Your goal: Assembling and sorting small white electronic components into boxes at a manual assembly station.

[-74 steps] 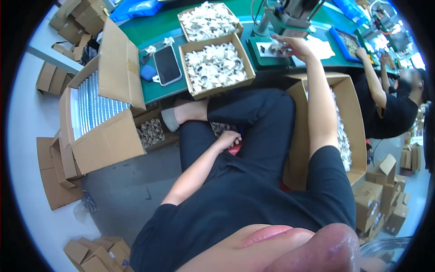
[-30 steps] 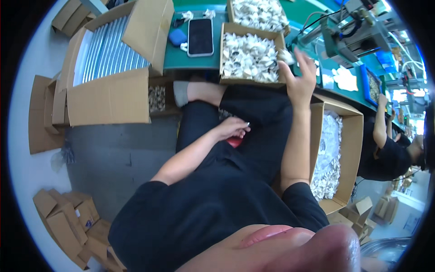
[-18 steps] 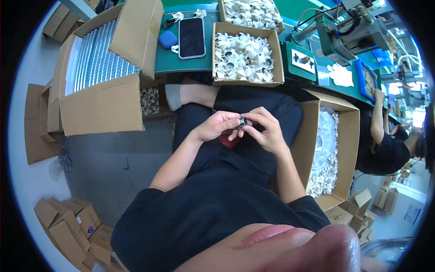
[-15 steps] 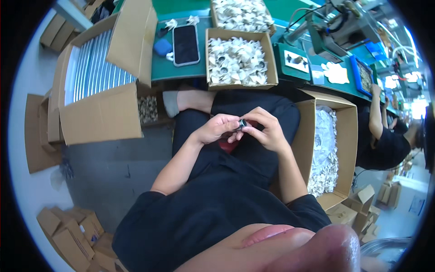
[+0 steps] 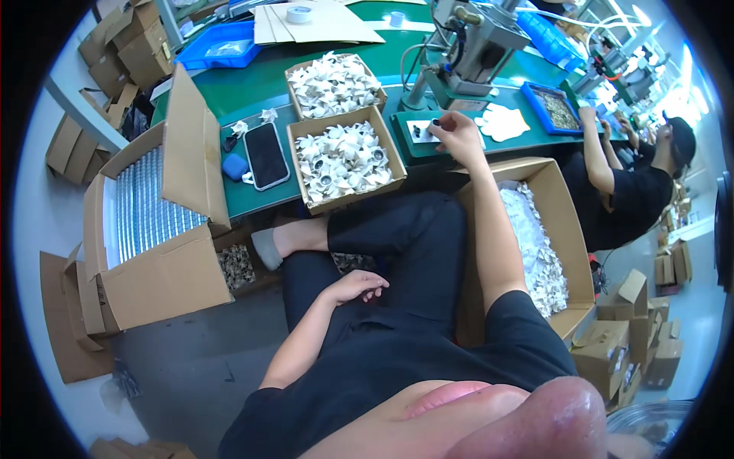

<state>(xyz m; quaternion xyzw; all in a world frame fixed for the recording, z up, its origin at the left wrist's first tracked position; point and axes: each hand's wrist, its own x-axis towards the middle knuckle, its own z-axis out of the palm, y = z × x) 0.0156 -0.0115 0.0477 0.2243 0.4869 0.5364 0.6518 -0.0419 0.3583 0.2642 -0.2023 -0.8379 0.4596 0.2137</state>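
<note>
My right hand [image 5: 459, 138] reaches out over the green base of a bench press, its fingers pinched on a small dark part [image 5: 436, 125] just above a white plate [image 5: 417, 131]. The fingers hide most of that part. Another small dark piece sits on the plate beside them. My left hand [image 5: 358, 288] lies over my lap, palm inward, with loosely curled fingers and nothing visible in it. Nearest to the reaching arm on the left stands a cardboard box [image 5: 359, 197] of white finned parts [image 5: 340, 161], some with dark round centres.
The press [image 5: 482, 53] rises behind the plate. A phone [image 5: 266, 156] and a blue case lie on the bench. Boxes flank my legs: silvery strips [image 5: 157, 206] at left, white parts [image 5: 547, 275] at right. A white glove [image 5: 502, 122] lies near a blue tray. A co-worker [image 5: 619, 180] sits at right.
My hands were together over my lap on a small dark ring-like part. The right hand has moved forward and right to the press; the left has stayed low. The view has shifted.
</note>
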